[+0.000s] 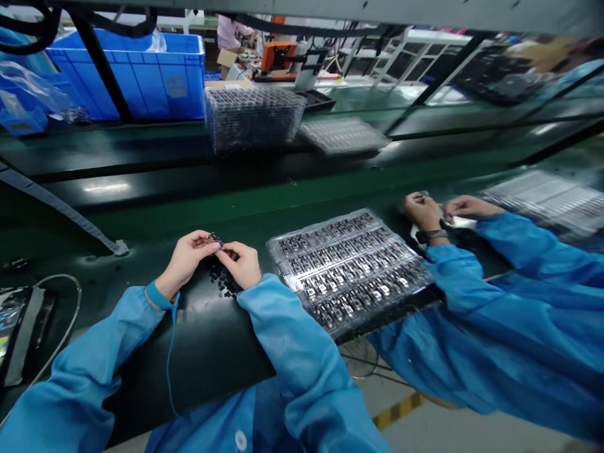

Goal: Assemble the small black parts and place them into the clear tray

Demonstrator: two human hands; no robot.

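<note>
1. Across from me runs the dark green counter (212, 358), its near edge slanting up to the right past the worker's lap.
2. Beside the worker, along that edge to the right, a co-worker in blue sleeves (460, 270) has both hands over the counter; what they hold is too blurred for me to name.
3. Over beyond the counter's far side, at the left, sits a big blue bin (141, 82).
4. A clear tray (349, 267), its rows filled with dark and shiny metal parts, lies close to the near edge, between the two people.
5. A stack of clear trays (255, 119) stands just right of the bin.
6. The worker's left hand (186, 257) and right hand (246, 265) meet above the counter, left of the filled tray. The fingers of both are drawn nearly together, tips pinching one piece.
7. A blue wristband (159, 296) circles the left wrist, its cord hanging toward the near edge.
8. That piece, a small black part (216, 239), is up between the fingertips.
9. Tiny black bits (229, 286) lie scattered on the counter just below the hands.
</note>
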